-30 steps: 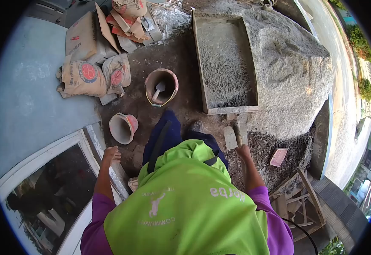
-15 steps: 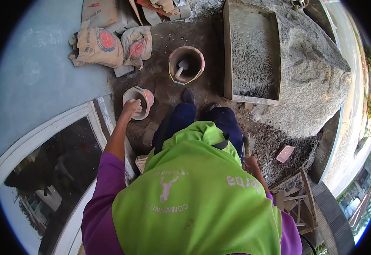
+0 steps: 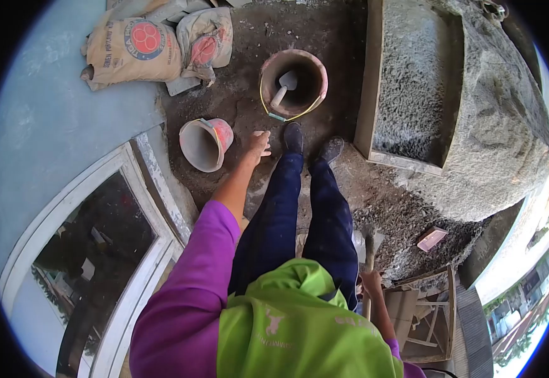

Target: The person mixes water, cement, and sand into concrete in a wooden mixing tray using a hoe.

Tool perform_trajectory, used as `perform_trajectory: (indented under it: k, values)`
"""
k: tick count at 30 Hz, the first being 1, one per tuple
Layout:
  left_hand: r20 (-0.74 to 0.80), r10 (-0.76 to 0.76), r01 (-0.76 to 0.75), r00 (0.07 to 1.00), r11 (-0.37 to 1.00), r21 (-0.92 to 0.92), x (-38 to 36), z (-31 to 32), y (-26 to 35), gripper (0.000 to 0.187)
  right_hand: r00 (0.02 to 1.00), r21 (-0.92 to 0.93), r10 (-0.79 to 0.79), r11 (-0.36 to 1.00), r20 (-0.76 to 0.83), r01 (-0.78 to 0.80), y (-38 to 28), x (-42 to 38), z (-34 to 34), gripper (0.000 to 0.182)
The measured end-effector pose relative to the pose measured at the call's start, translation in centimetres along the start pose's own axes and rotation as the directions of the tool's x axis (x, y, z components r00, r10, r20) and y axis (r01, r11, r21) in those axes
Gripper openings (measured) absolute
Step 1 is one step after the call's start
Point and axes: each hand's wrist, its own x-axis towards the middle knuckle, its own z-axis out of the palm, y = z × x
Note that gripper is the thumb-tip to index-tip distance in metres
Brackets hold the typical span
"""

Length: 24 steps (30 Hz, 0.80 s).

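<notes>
My left hand [image 3: 260, 146] is in the air between two buckets, its fingers loosely apart with nothing in them. To its left a small reddish bucket [image 3: 225, 133] leans over, its mouth turned toward me. Ahead stands a larger bucket [image 3: 320, 70] with a yellow wire handle, and a trowel [image 3: 286, 82] rests inside it. Down by my right leg, my right hand [image 3: 370, 283] is closed round an upright wooden tool handle [image 3: 369, 252]. The tool's working end cannot be made out clearly.
Cement bags [image 3: 133, 53] lie by the blue wall at upper left. A wooden-framed trough [image 3: 407, 162] of grey material borders a large sand heap [image 3: 501, 113] on the right. A pink brick-like block [image 3: 432, 239] and a wooden frame [image 3: 452, 302] lie nearer. A white-framed window [image 3: 67, 198] stands left.
My left hand has let go of the small bucket and moved right, away from it. That bucket now tips toward me. My view has shifted, showing more of my legs and the wooden handle.
</notes>
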Motion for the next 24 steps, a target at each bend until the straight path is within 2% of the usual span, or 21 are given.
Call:
perform_trajectory:
  k: [2, 5, 7, 8, 11, 12, 15, 16, 17, 19, 21, 22, 23, 24]
  values:
    - [-0.017, -0.031, 0.029, 0.999, 0.996, -0.083, 4.9, 1.9, -1.0, 0.076, 1.0, -0.036, 0.004, 0.999, -0.024, -0.005, 6.0, 5.2, 1.9, 0.034]
    - [-0.099, -0.074, 0.048, 0.992, 0.967, -0.249, 10.0, 5.2, -2.0, 0.096, 0.997, 0.007, 0.074, 0.997, 0.004, -0.074, -0.5, 1.4, 0.4, 0.031]
    - [-0.18, -0.104, 0.033, 0.978, 0.933, -0.358, 12.5, 6.5, -1.0, 0.11, 0.996, 0.001, 0.087, 0.996, -0.004, -0.087, -1.5, 1.3, 0.5, 0.028]
    - [-0.285, -0.038, -0.058, 0.958, 0.945, -0.322, 13.5, 6.9, -0.4, 0.12, 0.995, -0.004, 0.095, 0.995, -0.007, -0.095, -1.6, 1.3, 0.7, 0.026]
    - [-0.3, -0.122, 0.01, 0.946, 0.937, -0.35, 14.8, 7.4, 3.2, 0.118, 0.983, 0.102, 0.182, 0.978, 0.024, -0.184, -2.1, 1.2, 1.1, 0.024]
    - [-0.258, -0.152, 0.05, 0.954, 0.93, -0.363, 16.4, 7.1, 2.9, 0.101, 0.99, 0.065, 0.138, 0.988, 0.008, -0.138, -3.7, 0.8, 0.9, 0.023]
    - [-0.082, -0.19, 0.149, 0.978, 0.921, -0.359, 19.6, 6.0, 0.9, 0.09, 0.982, 0.102, 0.18, 0.978, 0.051, -0.184, -5.6, 0.6, 0.5, 0.024]
    - [-0.136, -0.16, 0.092, 0.978, 0.91, -0.405, 19.5, 6.3, 0.7, 0.062, 0.976, 0.098, 0.218, 0.971, 0.025, -0.22, -6.3, 0.3, 0.5, 0.022]
    - [-0.187, -0.175, 0.067, 0.967, 0.877, -0.476, 19.1, 6.7, 0.8, 0.055, 0.971, 0.134, 0.236, 0.962, 0.039, -0.239, -5.5, 0.2, 0.6, 0.022]
    - [-0.276, -0.185, -0.022, 0.943, 0.794, -0.607, 17.2, 7.4, 2.7, 0.041, 0.969, 0.221, 0.238, 0.944, 0.061, -0.246, -3.2, 1.0, 1.4, 0.021]
    - [-0.068, -0.039, -0.024, 0.997, 0.675, -0.737, 16.3, 6.6, 3.9, 0.024, 0.97, 0.283, 0.221, 0.928, 0.1, -0.241, -2.6, 0.7, 1.0, 0.02]
    - [-0.032, 0.056, -0.061, 0.998, 0.662, -0.747, 14.2, 6.9, 6.1, 0.018, 0.972, 0.299, 0.194, 0.927, 0.13, -0.225, -2.7, 0.4, 0.5, 0.02]
    - [-0.02, 0.09, -0.075, 0.996, 0.673, -0.736, 11.9, 7.1, 8.8, 0.018, 0.973, 0.316, 0.165, 0.925, 0.159, -0.209, -3.1, -0.1, 0.2, 0.02]
    - [-0.039, 0.025, -0.045, 0.999, 0.688, -0.724, 8.9, 7.4, 12.4, 0.018, 0.985, 0.253, 0.136, 0.954, 0.11, -0.16, -4.6, -1.4, -0.6, 0.028]
